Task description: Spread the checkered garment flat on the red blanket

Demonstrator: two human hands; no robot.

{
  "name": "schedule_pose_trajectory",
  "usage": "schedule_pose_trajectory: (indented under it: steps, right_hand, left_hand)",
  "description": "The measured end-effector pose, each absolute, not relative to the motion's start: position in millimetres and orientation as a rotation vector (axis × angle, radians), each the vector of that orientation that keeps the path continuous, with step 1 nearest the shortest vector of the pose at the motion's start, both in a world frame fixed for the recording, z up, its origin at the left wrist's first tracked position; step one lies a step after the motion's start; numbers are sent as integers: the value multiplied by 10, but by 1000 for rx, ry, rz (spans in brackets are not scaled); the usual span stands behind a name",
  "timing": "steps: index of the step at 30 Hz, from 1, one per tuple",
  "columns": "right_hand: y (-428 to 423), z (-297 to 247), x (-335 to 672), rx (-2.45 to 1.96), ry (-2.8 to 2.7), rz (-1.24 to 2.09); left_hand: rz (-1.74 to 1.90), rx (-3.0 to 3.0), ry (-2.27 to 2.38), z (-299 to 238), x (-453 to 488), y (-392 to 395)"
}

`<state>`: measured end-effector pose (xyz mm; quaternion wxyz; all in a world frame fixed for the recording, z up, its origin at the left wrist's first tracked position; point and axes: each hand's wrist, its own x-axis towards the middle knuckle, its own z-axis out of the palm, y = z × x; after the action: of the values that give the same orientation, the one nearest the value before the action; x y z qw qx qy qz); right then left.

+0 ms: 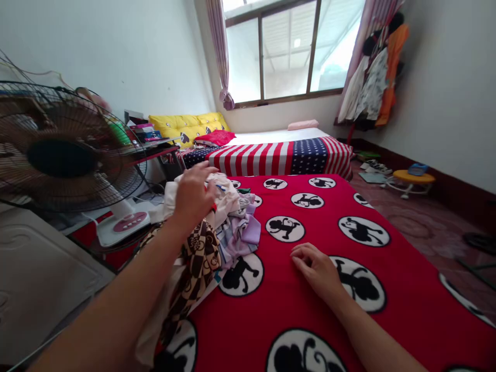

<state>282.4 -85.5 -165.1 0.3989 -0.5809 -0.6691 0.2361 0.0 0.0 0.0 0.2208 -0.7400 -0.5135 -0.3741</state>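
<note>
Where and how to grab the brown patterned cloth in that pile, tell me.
Pinch the brown patterned cloth at its bunched fold on top of the clothes pile, coming from above on the left edge of the red blanket. The rest drapes over the edge, so fingers find most loose fabric there. The left hand is nearest.

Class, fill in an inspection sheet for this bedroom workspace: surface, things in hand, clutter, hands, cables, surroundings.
Surface: red blanket with black monkey circles, flat.
Things in hand: heap of mixed clothes at the blanket's left edge.
Clutter: books and boxes on side table.
Hands: left hand on the heap; right hand resting on blanket, fingers curled.
Cables: thin wires on wall behind the fan.
Surroundings: brown standing fan, flag-striped bedcover, window, hanging garments.
</note>
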Motion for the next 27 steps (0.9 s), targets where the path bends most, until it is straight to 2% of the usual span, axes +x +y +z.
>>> schedule_pose_trajectory:
  steps: [2,7,8,11,13,27]
  right_hand:
    - [-853,-1658,2824,-1479,-1696,590]
    - [-859,-1682,2848,-1399,-1685,641]
    - [-864,-1681,2852,-1380,-1679,658]
    - [-879,-1669,2858,-1354,-1667,695]
    - [-884,-1659,2857,-1363,-1673,687]
    - [-897,-1656,2860,-1362,-1701,645]
  left_hand:
    - [-971,-2215,-1338,-199,390,6]
    - [-360,-2761,-699,-926,846,-58]
    - [-277,-2779,-739,-1060,821,-44]
    - [-64,-2569,-1344,-1367,673,95]
    - [-23,-2391,-1585,-1480,622,214]
    - [-57,-2323,-1640,-1421,820,533]
